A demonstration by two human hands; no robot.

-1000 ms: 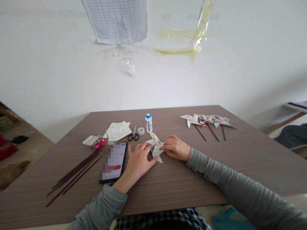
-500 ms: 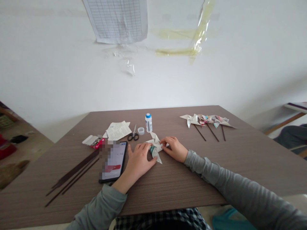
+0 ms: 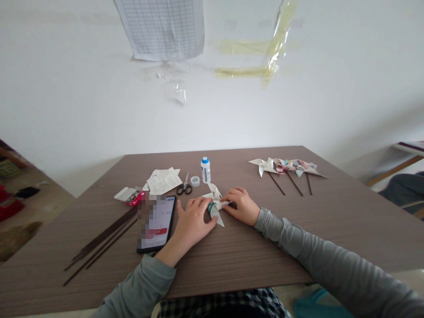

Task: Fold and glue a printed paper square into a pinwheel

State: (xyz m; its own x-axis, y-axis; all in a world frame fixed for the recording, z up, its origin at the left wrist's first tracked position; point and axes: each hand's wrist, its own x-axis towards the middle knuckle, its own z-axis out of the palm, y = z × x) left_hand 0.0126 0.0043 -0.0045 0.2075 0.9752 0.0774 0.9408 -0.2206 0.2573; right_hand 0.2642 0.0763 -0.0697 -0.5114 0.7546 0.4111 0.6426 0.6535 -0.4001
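A printed-paper pinwheel [image 3: 217, 215] lies on the brown table between my hands, its pointed blades spread and a green patch near the middle. My left hand [image 3: 195, 221] holds its left side, thumb at the lower blade and fingers at the centre. From the right, my right hand [image 3: 241, 205] pinches the right-hand blade, with fingertips close to the centre. Just behind the pinwheel stands a white glue bottle [image 3: 206, 171] with a blue cap. Beside the bottle are a clear ring-shaped piece [image 3: 195, 181] and black-handled scissors [image 3: 184, 189].
A phone [image 3: 160, 227] lies left of my left hand. Further left are dark sticks [image 3: 106, 236], an open red-and-white box [image 3: 132, 196] and printed paper sheets [image 3: 164, 180]. Three finished pinwheels on sticks [image 3: 265, 166] lie at the back right. A wall [image 3: 212, 119] rises behind the table.
The fingers of my right hand have shifted slightly on the right-hand blade, which now lies folded in toward the centre. My left hand stays in place.
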